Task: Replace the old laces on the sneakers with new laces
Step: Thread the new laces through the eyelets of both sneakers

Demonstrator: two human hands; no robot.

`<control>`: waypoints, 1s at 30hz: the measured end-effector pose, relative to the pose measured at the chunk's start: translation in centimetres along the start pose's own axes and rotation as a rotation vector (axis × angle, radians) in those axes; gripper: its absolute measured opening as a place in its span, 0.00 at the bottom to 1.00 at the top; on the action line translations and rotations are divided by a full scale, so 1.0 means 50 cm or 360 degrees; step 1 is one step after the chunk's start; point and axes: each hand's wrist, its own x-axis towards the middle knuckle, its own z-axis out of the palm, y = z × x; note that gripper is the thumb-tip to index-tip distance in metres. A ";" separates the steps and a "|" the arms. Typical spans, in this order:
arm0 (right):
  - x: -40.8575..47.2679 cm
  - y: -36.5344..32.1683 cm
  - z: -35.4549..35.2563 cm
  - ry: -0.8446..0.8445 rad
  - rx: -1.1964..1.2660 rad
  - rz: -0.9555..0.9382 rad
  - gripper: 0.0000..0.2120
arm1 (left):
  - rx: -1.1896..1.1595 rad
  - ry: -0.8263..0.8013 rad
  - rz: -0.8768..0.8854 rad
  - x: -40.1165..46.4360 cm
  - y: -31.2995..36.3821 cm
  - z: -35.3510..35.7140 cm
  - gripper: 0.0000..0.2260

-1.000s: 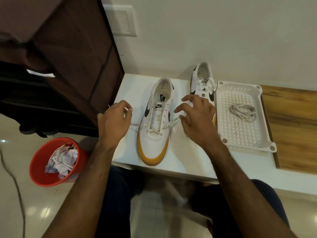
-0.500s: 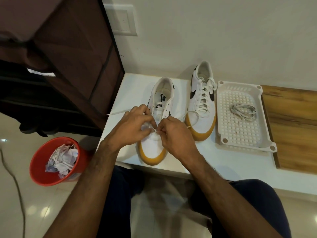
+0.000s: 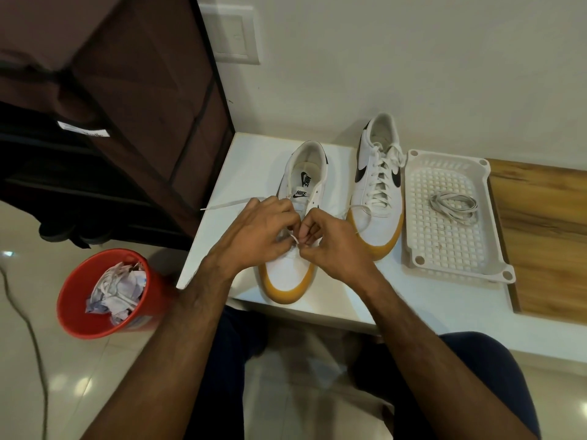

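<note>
Two white sneakers with yellow soles stand on the white table [image 3: 247, 154]. The near sneaker [image 3: 295, 277] is under my hands, its upper eyelets bare. My left hand [image 3: 260, 230] and my right hand [image 3: 330, 239] meet over its lower eyelets, fingers curled, both pinching the white lace [image 3: 294, 239]. One lace end [image 3: 228, 204] trails left past the table edge, the other [image 3: 362, 214] loops right. The far sneaker [image 3: 378, 185] is fully laced. A coiled lace [image 3: 454, 206] lies in the white tray [image 3: 413, 249].
A red bucket [image 3: 79, 319] of crumpled paper and laces stands on the floor at the left. A dark brown cabinet [image 3: 143, 90] rises left of the table. A wooden board [image 3: 546, 236] lies right of the tray. A wall runs behind.
My hands, spread apart pulling the lace ends a second ago, have come together over the near sneaker's lower eyelets and now pinch the lace there.
</note>
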 end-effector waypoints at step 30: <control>0.005 0.025 -0.014 -0.0111 -0.0292 -0.0054 0.07 | -0.0478 0.0154 -0.0407 -0.018 -0.039 -0.018 0.05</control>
